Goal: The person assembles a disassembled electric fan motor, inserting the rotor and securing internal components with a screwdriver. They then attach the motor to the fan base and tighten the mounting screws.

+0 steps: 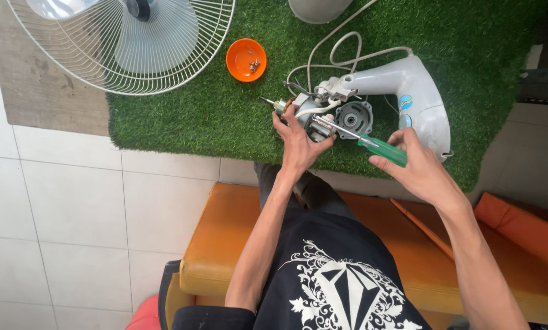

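My left hand (298,142) grips a small fan motor (307,116) with a metal shaft pointing left, held just above a green artificial turf mat (213,116). My right hand (411,168) holds a screwdriver (372,142) by its green translucent handle; the metal shank points up-left with its tip at the motor. Behind the motor lies the grey-white fan neck housing (408,91), with a round dark motor cover (353,117) and a white cable (341,52) looping off it.
A white wire fan guard (91,67) with pale blades lies at the top left. A small orange bowl (246,59) holding screws sits on the turf. An orange seat (225,244) is under me, white floor tiles to the left.
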